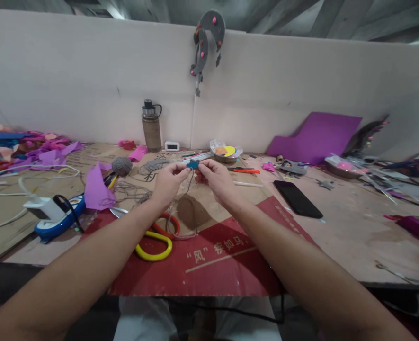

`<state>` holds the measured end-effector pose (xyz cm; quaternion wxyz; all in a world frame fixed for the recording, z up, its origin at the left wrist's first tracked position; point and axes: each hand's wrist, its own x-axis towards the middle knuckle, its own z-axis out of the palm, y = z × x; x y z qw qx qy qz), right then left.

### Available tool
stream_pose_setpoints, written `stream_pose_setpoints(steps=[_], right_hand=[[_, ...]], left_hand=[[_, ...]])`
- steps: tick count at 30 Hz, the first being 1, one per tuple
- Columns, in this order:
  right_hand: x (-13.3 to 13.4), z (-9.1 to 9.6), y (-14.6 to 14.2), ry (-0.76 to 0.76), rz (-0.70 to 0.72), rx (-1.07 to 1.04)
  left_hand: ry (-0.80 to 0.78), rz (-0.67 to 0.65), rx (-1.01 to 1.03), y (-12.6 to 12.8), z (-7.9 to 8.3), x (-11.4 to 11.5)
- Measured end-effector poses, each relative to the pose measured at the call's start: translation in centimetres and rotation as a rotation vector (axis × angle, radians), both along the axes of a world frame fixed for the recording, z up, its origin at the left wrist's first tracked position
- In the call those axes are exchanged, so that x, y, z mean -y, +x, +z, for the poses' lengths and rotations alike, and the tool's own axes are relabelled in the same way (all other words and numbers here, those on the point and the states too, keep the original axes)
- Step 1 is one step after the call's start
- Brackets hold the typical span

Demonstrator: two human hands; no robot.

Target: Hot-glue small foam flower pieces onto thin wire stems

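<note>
Felt scraps (24,149) in pink, purple and orange lay heaped at the upper left of the frame, with a white charger (40,208) and a loose purple felt piece (95,189) lower down. Right of these sat a grey yarn ball (121,166), and behind it a water bottle (151,125) whose contents could not be made out. Scissors (156,241) with yellow and orange handles lay at lower centre. At mid-frame, above the table, the left hand (168,182) and the right hand (214,177) each pinched a small blue piece (193,164) held between them, with a grey thread (188,189) hanging below it. The red cardboard (209,255) beneath bore white print, “风” being readable. A bowl (227,154) behind the hands held yellow and orange bits. Farther right lay a black phone (297,199) and a leaning purple sheet (316,137).
</note>
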<state>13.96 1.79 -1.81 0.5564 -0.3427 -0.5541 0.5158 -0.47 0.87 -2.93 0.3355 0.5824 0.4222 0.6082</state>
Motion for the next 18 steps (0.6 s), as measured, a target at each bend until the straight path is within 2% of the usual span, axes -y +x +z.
stream_pose_setpoints(steps=[4, 7, 11, 15, 18], right_hand=[[-0.2, -0.2, 1.1, 0.062, -0.038, 0.089], [-0.1, -0.2, 2.3, 0.118, -0.088, 0.228], [0.0, 0.1, 3.5, 0.219, -0.179, 0.501], [0.6, 0.4, 3.5, 0.405, -0.206, 0.712], [1.2, 0.9, 3.2, 0.48, -0.226, 0.807]], left_hand=[[-0.08, -0.169, -0.006, 0.2, 0.1, -0.1], [-0.146, -0.245, -0.036, 0.3, 0.3, -0.2], [-0.173, -0.215, -0.077, 0.0, 0.6, -0.1], [-0.101, -0.18, -0.304, -0.1, 1.3, 0.4], [-0.084, -0.15, -0.395, 0.0, 1.8, 0.9]])
